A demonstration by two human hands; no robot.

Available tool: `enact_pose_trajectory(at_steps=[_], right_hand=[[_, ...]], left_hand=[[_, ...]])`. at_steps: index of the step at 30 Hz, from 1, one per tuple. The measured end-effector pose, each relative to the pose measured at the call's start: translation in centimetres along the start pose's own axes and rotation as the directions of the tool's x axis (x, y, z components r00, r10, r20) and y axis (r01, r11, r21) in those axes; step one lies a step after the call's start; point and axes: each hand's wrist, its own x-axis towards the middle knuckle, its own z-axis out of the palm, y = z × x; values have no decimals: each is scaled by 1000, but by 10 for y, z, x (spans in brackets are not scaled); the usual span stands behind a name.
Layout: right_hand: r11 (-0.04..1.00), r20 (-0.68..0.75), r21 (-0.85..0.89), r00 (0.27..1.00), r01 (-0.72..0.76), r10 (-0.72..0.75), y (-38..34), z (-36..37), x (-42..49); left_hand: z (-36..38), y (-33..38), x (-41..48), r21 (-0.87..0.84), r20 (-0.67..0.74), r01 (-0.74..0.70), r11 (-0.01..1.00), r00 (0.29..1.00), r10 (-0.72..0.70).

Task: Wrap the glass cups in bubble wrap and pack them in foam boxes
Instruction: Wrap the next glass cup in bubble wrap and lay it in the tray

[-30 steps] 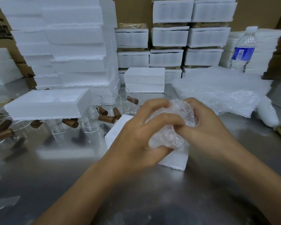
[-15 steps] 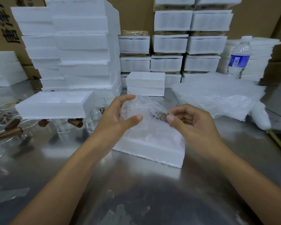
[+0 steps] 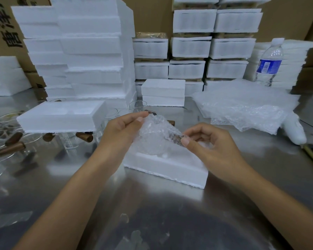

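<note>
One bubble-wrapped cup [image 3: 154,139] lies over one foam box [image 3: 170,168]. Fingers of my left hand [image 3: 122,129] pinch the wrap's top edge; fingers of my right hand [image 3: 213,145] pinch its brown end.

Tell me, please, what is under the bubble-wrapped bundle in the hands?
A white foam box, resting on the table. The bundle covers most of its top, hiding its inside.

L hand [image 3: 122,128], R hand [image 3: 213,145] both pinching; forearms angled in.

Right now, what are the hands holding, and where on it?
A bubble-wrapped clear glass cup: left hand pinches the wrap's upper edge, right hand pinches its wrapped brown handle.
</note>
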Motion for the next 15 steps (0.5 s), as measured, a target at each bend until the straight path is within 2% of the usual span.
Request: enact_pose_trajectory(at_steps=[5, 10, 15], right_hand=[[994, 6, -99, 999, -43, 43, 1, 2, -2], [972, -61, -228, 997, -50, 37, 0, 1, -2], [940, -151, -327, 987, -98, 51, 2, -6, 1]], left_hand=[[4, -4, 1, 230, -6, -80, 970, 997, 83], [4, -11, 1, 455, 23, -181, 872, 981, 192], [3, -9, -1, 520, 13, -218, 826, 969, 247]])
